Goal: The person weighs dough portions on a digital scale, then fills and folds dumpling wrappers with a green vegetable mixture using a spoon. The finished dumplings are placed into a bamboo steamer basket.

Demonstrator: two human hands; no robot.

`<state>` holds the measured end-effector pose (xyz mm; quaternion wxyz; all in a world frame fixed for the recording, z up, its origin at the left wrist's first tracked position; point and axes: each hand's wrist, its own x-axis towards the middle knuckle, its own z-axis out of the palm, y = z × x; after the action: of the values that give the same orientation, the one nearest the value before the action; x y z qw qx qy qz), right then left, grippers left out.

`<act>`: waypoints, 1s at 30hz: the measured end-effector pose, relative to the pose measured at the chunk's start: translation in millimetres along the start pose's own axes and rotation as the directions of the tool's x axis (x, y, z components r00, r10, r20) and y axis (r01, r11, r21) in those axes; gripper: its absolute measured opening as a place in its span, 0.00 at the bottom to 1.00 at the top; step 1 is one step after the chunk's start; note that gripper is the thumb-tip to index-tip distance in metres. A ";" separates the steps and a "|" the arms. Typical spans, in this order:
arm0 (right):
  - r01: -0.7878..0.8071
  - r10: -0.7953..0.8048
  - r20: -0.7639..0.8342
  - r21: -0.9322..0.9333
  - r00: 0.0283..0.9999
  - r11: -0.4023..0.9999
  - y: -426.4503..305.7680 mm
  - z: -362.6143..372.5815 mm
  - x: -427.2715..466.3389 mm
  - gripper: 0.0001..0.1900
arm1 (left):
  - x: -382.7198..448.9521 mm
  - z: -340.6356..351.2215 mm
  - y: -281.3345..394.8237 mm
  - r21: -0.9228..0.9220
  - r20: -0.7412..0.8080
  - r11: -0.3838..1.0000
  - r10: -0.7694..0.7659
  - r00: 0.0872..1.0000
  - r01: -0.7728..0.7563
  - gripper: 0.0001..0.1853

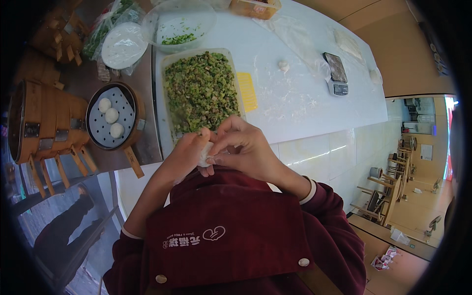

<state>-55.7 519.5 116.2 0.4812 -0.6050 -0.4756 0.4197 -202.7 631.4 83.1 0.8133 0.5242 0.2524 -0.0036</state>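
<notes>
My left hand (188, 152) cups a white dough bun (205, 155) in front of my apron. With thumb and fingertips, my right hand (241, 142) pinches the edge of the same bun. Part of the dough is hidden behind my fingers. Just beyond both hands, a clear plastic tub (241, 99) holds chopped green filling (201, 88). To the left, a round bamboo steamer (138, 110) has a perforated liner (101, 123) with 3 white buns (111, 115) in a row on it.
Stacked bamboo steamers (55, 114) with wooden handles stand at far left. A bowl with chopped greens (180, 38) sits behind the tub. Right of the tub lie a yellow plastic scraper (247, 92), a dough piece (283, 66) and a digital scale (336, 73) on the floured white worktop (295, 114).
</notes>
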 end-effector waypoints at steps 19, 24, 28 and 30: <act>0.057 -0.056 -0.010 0.024 0.998 0.998 -6.3 1.4 -1.5 0.08 | 0.6 -0.8 0.9 -0.014 0.093 1.000 -0.010 0.996 0.012 0.41; 0.124 -0.126 -0.009 -0.113 0.992 0.986 -7.0 3.8 0.6 0.06 | 0.6 -1.5 3.6 -0.163 0.111 0.987 0.021 0.994 -0.003 0.32; 0.036 -0.039 -0.036 -0.068 0.999 0.997 -6.3 3.9 0.9 0.07 | 0.5 -1.9 3.7 -0.163 0.041 0.985 -0.047 0.998 0.053 0.24; 0.088 -0.091 -0.016 -0.117 0.996 0.989 -5.1 3.9 1.9 0.08 | 1.0 -3.1 3.2 -0.302 0.014 0.953 -0.014 1.000 0.018 0.21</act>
<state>-60.0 522.5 120.3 0.4687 -0.6145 -0.5207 0.3627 -202.2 635.7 84.5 0.8853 0.3916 0.2497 0.0254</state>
